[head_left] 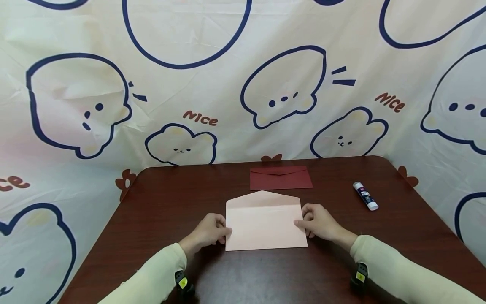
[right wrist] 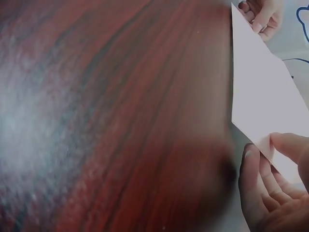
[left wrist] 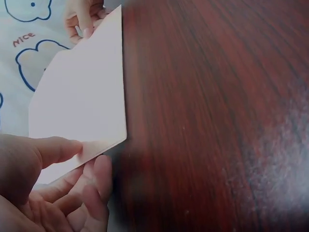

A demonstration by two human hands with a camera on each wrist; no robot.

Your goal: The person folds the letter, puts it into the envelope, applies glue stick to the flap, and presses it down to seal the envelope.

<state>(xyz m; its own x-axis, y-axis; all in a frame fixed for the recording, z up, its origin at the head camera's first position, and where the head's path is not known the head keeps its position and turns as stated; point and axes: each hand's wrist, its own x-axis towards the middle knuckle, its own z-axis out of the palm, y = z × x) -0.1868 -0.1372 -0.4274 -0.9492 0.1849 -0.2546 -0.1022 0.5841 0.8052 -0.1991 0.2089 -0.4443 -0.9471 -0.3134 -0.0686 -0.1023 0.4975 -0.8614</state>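
Note:
A pale pink envelope [head_left: 264,226], its pointed flap raised at the far side, is held between both hands near the middle of the table. My left hand [head_left: 210,230] pinches its left edge, thumb on top and fingers beneath, as the left wrist view also shows on the envelope [left wrist: 84,96]. At the opposite edge my right hand [head_left: 320,221] pinches it the same way; the right wrist view shows that thumb [right wrist: 289,145] on the upper face. A dark red envelope [head_left: 281,179] lies flat just beyond the pink one.
Toward the right back of the dark brown wooden table [head_left: 182,190] lies a glue stick [head_left: 365,196] with white ends. A printed cloth [head_left: 212,93] with blue cartoon outlines hangs behind the table and along its sides.

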